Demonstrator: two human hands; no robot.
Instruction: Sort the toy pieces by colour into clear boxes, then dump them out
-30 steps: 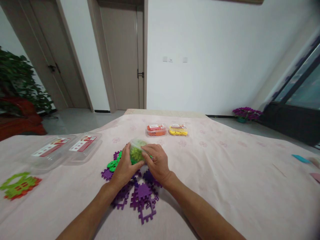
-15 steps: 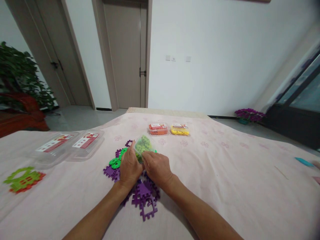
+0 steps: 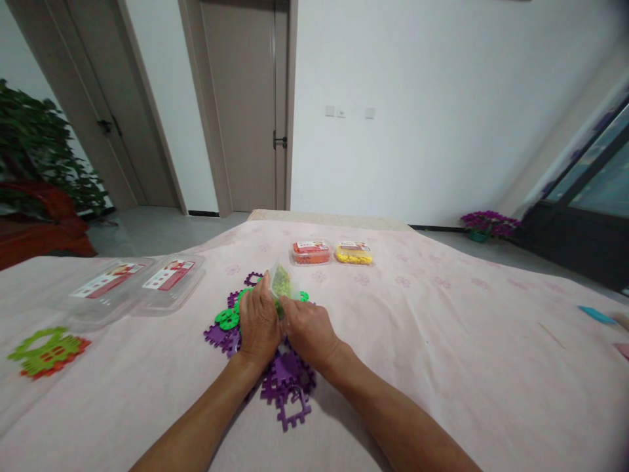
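A small clear plastic box [image 3: 282, 278] with light green pieces inside is held between both hands, tilted up on its side. My left hand [image 3: 259, 318] grips its left side, fingers pointing away from me. My right hand [image 3: 310, 328] is closed at its near right corner, the fingertips partly hidden. Under and around the hands lie purple toothed plastic pieces [image 3: 287, 368] and bright green notched discs [image 3: 227, 319] in a loose pile.
Two large clear containers [image 3: 170, 288] with labels lie at the left, behind a green and orange toothed house shape [image 3: 49, 351]. Farther back sit an orange-filled box [image 3: 311, 253] and a yellow-filled box [image 3: 354, 254]. A blue object [image 3: 597, 314] lies at the right edge. A pink floral cloth [image 3: 442, 367] covers the table.
The box with light green pieces has turned more on edge between the hands, so its broad face shows narrower. Both hands stay almost in place.
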